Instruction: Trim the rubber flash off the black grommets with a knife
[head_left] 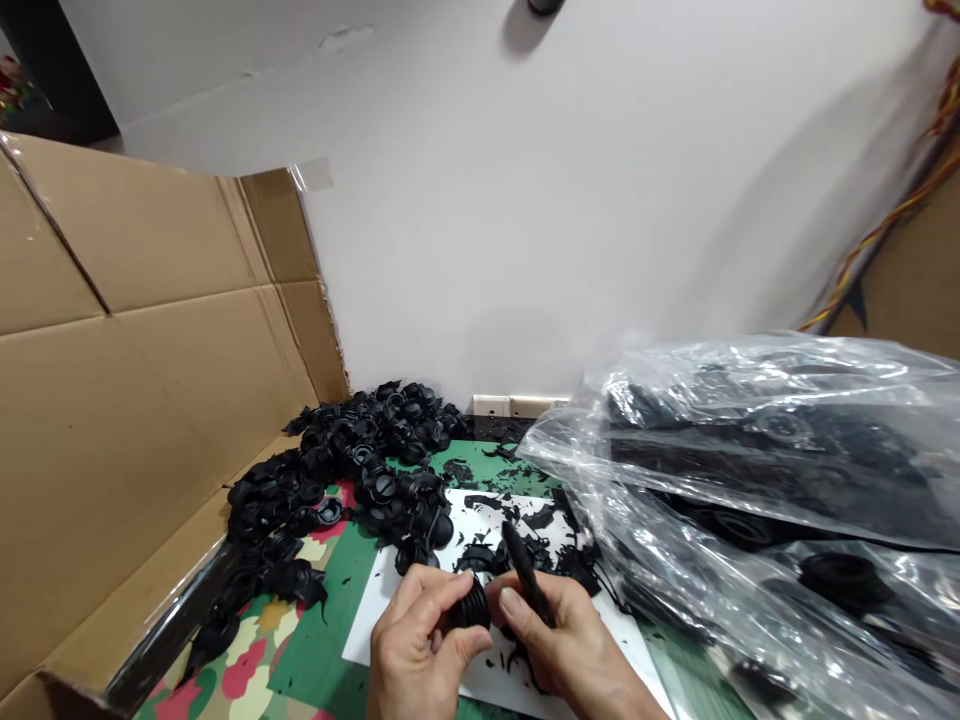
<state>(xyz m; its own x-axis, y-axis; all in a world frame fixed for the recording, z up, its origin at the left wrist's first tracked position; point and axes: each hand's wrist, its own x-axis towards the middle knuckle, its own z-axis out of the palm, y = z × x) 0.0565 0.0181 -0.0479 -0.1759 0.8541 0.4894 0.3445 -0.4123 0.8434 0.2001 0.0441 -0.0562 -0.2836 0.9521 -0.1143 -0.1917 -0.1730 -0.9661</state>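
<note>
My left hand (416, 640) is closed around a ribbed black rubber boot (471, 606), gripping it between thumb and fingers. Close beside it, my right hand (562, 635) holds a slim, dark pen-like tool (523, 565), which points up and away; its working end cannot be made out. The fingertips of my right hand are at the boot's right side; whether they touch it is unclear. Beneath both hands lies a white sheet (360, 640), strewn with black rubber scraps (540, 517).
A large heap of black rubber parts (382, 430) spreads over the left and back of the green table surface (315, 655). Cardboard (165, 240) stands at the left. Clear plastic bags (750, 440) with black parts bulge on the right. A pale wall (480, 200) rises behind.
</note>
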